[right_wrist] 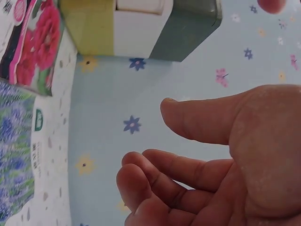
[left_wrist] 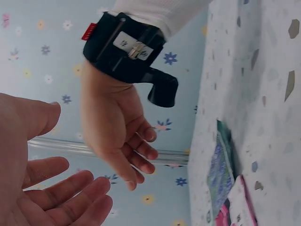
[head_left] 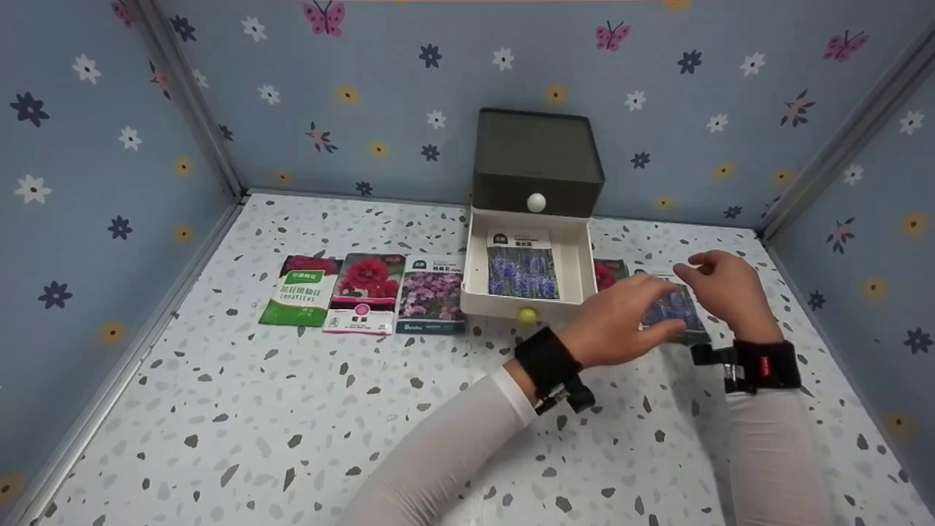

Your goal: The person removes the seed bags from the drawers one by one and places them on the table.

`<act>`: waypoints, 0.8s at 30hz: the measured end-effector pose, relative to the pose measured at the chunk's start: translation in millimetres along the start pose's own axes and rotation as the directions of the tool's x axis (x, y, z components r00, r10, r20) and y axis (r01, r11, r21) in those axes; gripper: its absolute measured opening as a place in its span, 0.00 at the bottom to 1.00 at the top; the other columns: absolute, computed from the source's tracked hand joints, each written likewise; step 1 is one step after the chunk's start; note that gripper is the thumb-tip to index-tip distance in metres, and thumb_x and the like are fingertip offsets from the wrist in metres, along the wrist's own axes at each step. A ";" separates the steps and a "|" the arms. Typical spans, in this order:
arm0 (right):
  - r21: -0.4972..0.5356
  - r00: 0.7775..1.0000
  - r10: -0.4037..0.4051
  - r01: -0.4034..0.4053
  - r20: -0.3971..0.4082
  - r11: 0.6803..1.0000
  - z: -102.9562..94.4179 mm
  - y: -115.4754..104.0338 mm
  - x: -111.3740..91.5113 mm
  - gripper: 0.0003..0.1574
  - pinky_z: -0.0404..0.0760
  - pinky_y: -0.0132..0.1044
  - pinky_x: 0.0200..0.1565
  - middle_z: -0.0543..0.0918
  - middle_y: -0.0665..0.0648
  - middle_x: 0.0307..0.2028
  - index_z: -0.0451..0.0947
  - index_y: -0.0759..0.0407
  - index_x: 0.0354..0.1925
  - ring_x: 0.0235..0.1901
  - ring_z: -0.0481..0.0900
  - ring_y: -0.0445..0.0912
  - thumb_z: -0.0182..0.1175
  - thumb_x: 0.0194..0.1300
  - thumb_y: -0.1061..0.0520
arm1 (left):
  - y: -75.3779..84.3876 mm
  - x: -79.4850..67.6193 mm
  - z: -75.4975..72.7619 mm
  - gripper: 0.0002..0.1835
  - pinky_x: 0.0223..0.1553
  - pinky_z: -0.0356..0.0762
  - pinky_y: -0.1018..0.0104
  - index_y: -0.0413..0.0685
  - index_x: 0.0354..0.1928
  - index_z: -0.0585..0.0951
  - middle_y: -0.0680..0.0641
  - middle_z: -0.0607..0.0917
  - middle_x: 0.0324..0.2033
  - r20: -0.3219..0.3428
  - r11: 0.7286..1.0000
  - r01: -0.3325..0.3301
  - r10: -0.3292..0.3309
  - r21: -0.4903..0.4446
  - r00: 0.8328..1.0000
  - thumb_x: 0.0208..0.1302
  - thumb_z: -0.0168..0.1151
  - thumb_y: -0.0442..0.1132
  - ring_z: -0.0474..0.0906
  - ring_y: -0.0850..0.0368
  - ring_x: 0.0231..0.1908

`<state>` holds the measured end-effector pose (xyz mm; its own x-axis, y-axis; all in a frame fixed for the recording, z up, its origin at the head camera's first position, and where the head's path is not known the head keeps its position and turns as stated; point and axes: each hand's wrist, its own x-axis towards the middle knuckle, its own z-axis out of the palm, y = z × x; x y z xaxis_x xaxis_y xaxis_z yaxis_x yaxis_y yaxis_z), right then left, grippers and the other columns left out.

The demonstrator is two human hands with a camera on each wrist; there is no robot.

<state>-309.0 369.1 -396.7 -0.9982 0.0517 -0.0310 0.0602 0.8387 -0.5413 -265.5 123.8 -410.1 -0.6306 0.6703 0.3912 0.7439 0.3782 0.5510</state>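
Note:
Both hands hover over the right part of the table, holding nothing. My left hand reaches across a red-flower seed packet and partly hides it; its fingers look relaxed in the left wrist view. Beside it, my right hand is raised above a purple-flower seed packet, with thumb apart from loosely bent fingers. A small drawer box stands at the back, its white drawer pulled out. Another purple-flower packet lies flat inside that drawer.
Left of the box lie a green-and-white packet, a red-flower packet and a pink-flower packet in a row. A white knob and a yellow-green knob stick out in front. Patterned walls enclose the speckled table.

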 end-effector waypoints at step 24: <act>0.060 0.994 -0.110 0.111 -0.025 0.992 20.6 -61.6 -16.8 0.42 0.79 0.64 0.62 0.82 0.73 0.61 0.74 0.71 0.74 0.61 0.81 0.66 0.60 0.85 0.38 | -81.9 -80.6 -100.8 0.34 0.73 0.76 0.48 0.40 0.79 0.73 0.38 0.79 0.72 -0.229 0.933 0.360 -0.356 -0.026 0.906 0.83 0.66 0.53 0.77 0.44 0.71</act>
<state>-296.0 305.4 -380.1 -0.9984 -0.0272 0.0499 -0.0515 0.8050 -0.5910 -297.9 -25.6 -412.5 -0.8869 0.3267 0.3266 0.4609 0.5771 0.6742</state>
